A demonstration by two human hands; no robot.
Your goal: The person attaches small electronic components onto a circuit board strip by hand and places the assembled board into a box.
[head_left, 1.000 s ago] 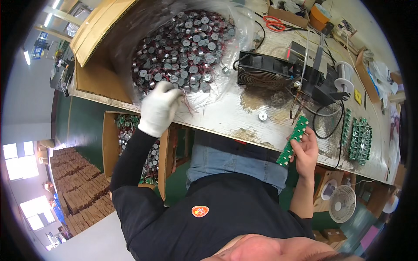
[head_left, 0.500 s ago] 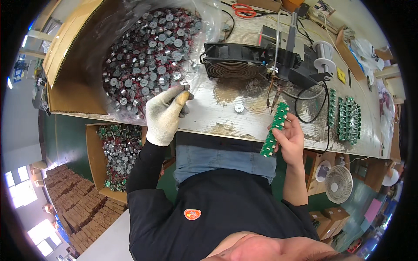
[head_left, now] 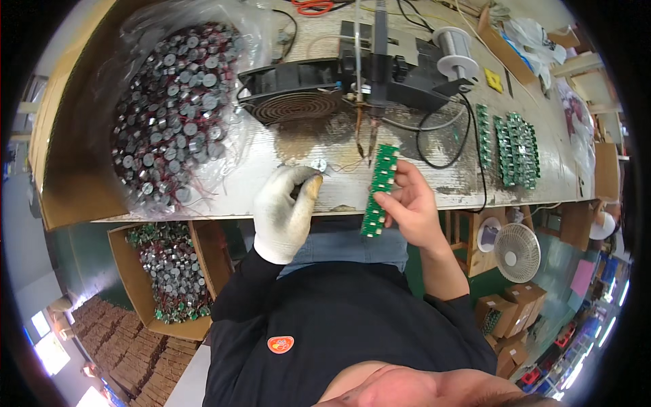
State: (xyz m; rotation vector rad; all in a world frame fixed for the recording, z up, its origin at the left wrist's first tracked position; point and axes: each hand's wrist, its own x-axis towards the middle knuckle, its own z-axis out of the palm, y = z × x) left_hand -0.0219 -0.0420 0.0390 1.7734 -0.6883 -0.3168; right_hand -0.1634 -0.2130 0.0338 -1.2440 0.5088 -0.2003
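Observation:
My right hand (head_left: pixel 412 207) grips a long green circuit board strip (head_left: pixel 381 191) between thumb and fingers, its upper end close below the soldering iron's tip (head_left: pixel 372 136). My left hand (head_left: pixel 285 210), in a white work glove with a stained thumb, is closed with thumb and fingertips together at the table's front. Whatever the glove pinches is too small to make out. Just beyond those fingertips a small round motor (head_left: pixel 318 165) lies on the table, its thin wires trailing right toward the iron.
A plastic-lined carton of loose motors (head_left: pixel 173 108) stands left. Behind the hands are a black fan (head_left: pixel 291 91) and a solder wire spool (head_left: pixel 456 53). Board strips (head_left: pixel 519 150) lie right. Below the table edge sit another carton of parts (head_left: pixel 169 271) and a white fan (head_left: pixel 517 252).
The whole view has shifted, so table things appear farther left. My gloved left hand has moved right, up to the small motor. My right hand still holds the board under the iron.

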